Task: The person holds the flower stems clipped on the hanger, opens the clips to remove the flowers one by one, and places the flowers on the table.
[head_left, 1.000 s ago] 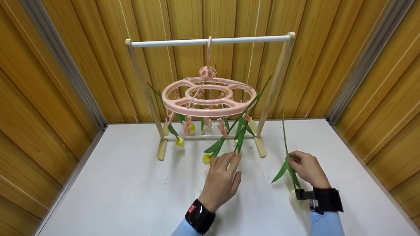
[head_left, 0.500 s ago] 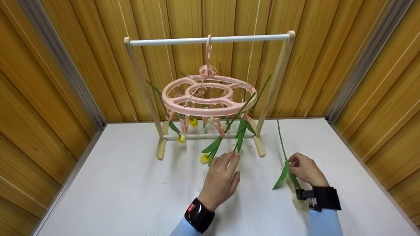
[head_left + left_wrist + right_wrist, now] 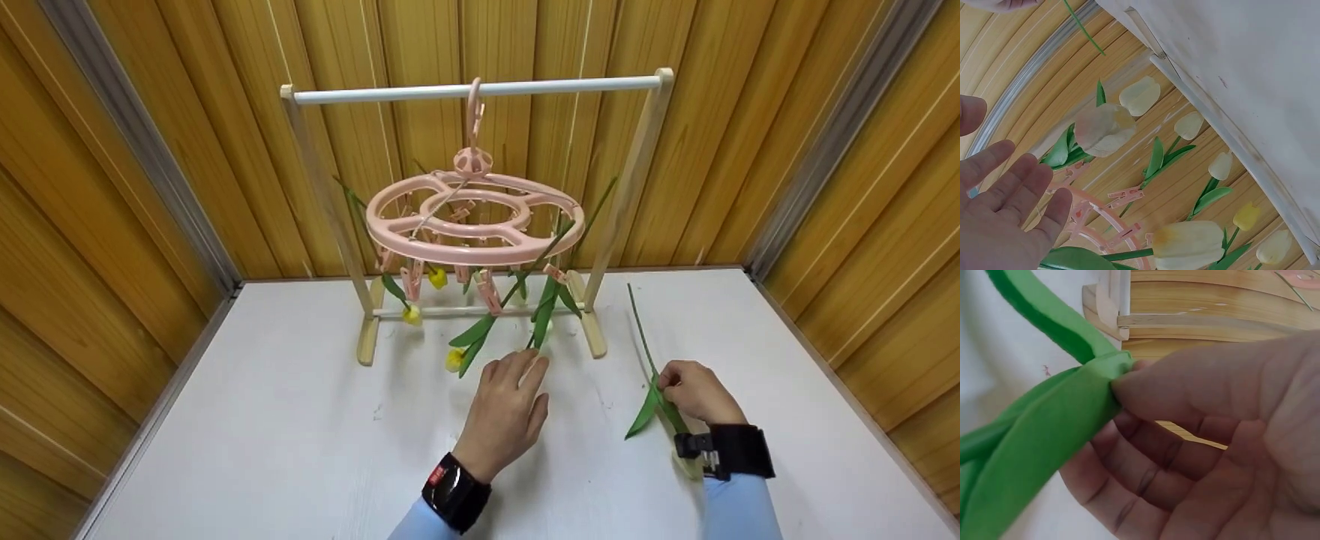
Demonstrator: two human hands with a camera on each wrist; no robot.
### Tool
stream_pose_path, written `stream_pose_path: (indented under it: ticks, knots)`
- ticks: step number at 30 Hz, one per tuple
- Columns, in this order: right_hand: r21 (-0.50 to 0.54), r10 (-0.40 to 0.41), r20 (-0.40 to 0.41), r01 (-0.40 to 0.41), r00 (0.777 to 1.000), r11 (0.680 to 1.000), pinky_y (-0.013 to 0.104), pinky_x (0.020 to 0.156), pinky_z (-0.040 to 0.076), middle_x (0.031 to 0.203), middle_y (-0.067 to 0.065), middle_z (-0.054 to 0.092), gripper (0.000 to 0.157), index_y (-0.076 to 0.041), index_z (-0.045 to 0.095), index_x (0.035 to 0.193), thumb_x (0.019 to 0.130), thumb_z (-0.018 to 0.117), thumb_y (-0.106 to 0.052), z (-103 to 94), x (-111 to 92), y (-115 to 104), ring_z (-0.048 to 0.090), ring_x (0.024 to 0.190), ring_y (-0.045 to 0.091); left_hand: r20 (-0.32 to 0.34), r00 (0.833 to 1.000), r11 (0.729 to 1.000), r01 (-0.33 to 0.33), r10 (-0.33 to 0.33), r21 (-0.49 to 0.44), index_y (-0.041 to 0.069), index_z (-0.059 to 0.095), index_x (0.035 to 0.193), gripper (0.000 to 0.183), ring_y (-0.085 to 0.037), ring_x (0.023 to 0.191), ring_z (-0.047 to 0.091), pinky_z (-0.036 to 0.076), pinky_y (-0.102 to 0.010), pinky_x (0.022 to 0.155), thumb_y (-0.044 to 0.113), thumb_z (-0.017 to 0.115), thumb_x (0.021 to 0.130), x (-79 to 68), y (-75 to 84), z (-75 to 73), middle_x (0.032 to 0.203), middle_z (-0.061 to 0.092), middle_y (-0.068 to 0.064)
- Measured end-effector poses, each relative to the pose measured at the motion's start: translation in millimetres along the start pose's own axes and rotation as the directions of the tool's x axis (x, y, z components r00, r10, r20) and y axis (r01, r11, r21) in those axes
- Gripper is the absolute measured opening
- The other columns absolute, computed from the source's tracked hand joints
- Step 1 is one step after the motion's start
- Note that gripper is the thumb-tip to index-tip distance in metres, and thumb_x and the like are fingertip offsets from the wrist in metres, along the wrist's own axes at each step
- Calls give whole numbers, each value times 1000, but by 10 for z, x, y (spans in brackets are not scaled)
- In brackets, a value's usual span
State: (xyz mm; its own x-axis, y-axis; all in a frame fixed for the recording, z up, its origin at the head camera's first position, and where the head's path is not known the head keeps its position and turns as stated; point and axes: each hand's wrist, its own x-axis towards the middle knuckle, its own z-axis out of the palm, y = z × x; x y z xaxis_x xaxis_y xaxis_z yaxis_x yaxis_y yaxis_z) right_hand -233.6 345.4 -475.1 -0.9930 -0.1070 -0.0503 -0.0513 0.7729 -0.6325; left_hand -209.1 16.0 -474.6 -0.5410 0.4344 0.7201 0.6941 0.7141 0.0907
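Observation:
On the right, my right hand (image 3: 701,394) pinches an artificial tulip (image 3: 643,416) where its green leaves meet the stem. Its pale bloom points down toward me, partly behind the wrist strap; thumb and fingertips press the leaf (image 3: 1050,439) in the right wrist view. My left hand (image 3: 504,416) reaches toward the hanging flowers with fingers extended and nothing gripped. Just beyond its fingertips are tulip leaves (image 3: 545,315) and a yellow tulip (image 3: 454,360). A pink clip hanger (image 3: 472,255) carries several tulips head-down in its clips, white and yellow blooms (image 3: 1185,244) showing in the left wrist view.
The hanger hooks over a white rod (image 3: 562,87) on a wooden stand (image 3: 645,150) at the table's back. White tabletop (image 3: 262,420) spreads around the stand's feet. Wood-patterned panels (image 3: 420,45) wall in the back and sides.
My right hand has lowered slightly with its tulip, the stem tip dropping. The hanger has turned a little, shifting its front clips and the yellow tulip leftward. My left hand has barely moved.

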Motion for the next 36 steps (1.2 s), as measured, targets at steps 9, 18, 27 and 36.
stream_pose_path:
  ticks: [9,18,27,36]
  knots:
    - [37,4,41,-6,999,999,34,69,48,94,13,65,8,4,67,93,88,61,1,60,14,57,57,81,23,17,1000,1000,6,-6,10,8,63,130,42,-24,122,59,51,-45,94,16,73,90,-11,-12,10,131,61,-9]
    - [15,-15,56,15,998,1000,35,71,49,94,12,67,11,4,69,95,91,63,-4,91,19,94,58,83,22,30,999,1000,13,-14,12,8,63,131,44,-26,122,60,51,-46,95,16,75,90,-11,-12,-8,133,60,-9]
    - [30,-15,57,13,998,999,35,70,48,90,8,65,8,1,68,92,92,65,-7,107,23,96,56,80,20,39,999,1000,25,-25,-2,9,62,130,42,-25,121,60,51,-45,94,15,74,90,-10,-17,-15,133,61,-9]
    - [23,-16,62,15,998,1000,35,70,49,97,11,68,11,0,69,93,94,65,-11,58,2,59,57,82,20,14,1000,1000,18,-18,-2,8,62,128,38,-26,118,60,51,-45,93,16,71,92,-3,-46,-21,132,61,-10]
